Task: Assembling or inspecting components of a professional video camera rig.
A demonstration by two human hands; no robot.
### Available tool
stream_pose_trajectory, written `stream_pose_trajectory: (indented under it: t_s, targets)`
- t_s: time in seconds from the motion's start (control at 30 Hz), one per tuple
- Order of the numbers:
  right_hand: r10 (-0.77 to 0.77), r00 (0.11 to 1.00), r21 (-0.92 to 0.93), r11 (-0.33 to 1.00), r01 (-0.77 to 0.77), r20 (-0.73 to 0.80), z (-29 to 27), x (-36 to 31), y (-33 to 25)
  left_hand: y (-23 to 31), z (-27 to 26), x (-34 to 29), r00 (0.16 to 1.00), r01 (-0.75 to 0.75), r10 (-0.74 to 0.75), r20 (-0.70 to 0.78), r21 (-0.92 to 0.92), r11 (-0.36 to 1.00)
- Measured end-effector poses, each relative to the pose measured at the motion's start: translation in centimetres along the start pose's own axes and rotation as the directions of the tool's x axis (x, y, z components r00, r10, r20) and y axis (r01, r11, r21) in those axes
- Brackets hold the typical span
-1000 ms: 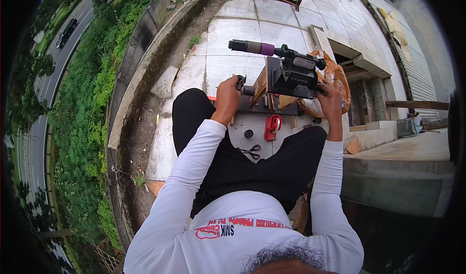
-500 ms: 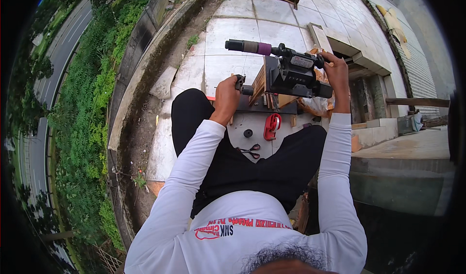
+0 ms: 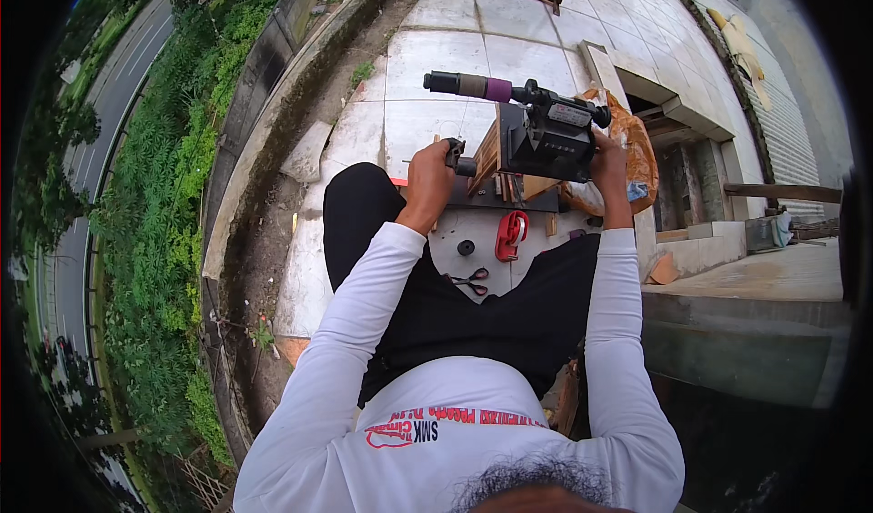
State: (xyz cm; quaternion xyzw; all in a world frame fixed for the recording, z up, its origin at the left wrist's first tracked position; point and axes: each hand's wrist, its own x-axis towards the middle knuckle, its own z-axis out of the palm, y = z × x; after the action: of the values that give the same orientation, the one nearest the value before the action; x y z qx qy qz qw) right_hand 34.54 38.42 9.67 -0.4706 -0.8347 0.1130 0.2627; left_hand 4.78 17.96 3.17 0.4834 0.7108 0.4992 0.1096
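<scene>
Ahead of my knees stands a black hand winding machine (image 3: pixel 552 140) on a wooden block (image 3: pixel 486 160). Its shaft reaches left, wrapped in a brown band and a purple band (image 3: pixel 496 91) behind a dark tip. My right hand (image 3: pixel 611 165) is closed at the machine's right side, on what looks like its crank handle, mostly hidden by the fingers. My left hand (image 3: pixel 430 178) grips a small black piece with a round knob (image 3: pixel 465 166), below the shaft. A thin pale thread shows faintly between this piece and the shaft.
Between my legs lie a red tape dispenser (image 3: pixel 511 236), a small black spool (image 3: pixel 466 247) and dark-handled scissors (image 3: pixel 472 281). An orange plastic bag (image 3: pixel 635 140) sits behind my right hand. A low wall (image 3: pixel 238 181) borders the tiled floor at left.
My right hand has come down and slightly left along the machine's side, uncovering the shaft's right end and more of the orange bag. My left hand has shifted very slightly right, keeping its grip.
</scene>
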Motion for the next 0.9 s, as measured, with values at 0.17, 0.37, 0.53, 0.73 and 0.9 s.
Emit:
stream_pose_trajectory:
  t_s: [0.17,0.37,0.53,0.73,0.9]
  targets:
    - [-0.088,0.995,-0.041,0.995,0.09,0.045,-2.3,-3.4,-2.9,-0.1,-0.6,-0.1,1.0,0.006,-0.006,-0.003,0.017,1.0]
    - [-0.102,0.994,0.011,0.995,0.103,-0.033,-6.6,-4.1,-5.6,0.0,-0.5,-0.1,1.0,0.021,-0.021,0.006,0.013,1.0]
    - [-0.116,0.983,0.026,0.992,0.121,-0.142,-7.7,-1.0,-5.8,0.1,-0.4,0.0,1.0,0.023,-0.023,0.006,0.016,1.0]
    - [-0.154,0.978,0.001,0.988,0.156,-0.144,-6.0,4.2,-3.9,-0.2,-0.1,0.0,0.999,0.021,-0.021,0.031,0.024,1.0]
    - [-0.077,0.997,0.024,0.997,0.077,-0.028,-4.3,5.7,-5.4,0.0,-0.3,-0.1,0.999,0.041,-0.042,0.026,0.031,0.999]
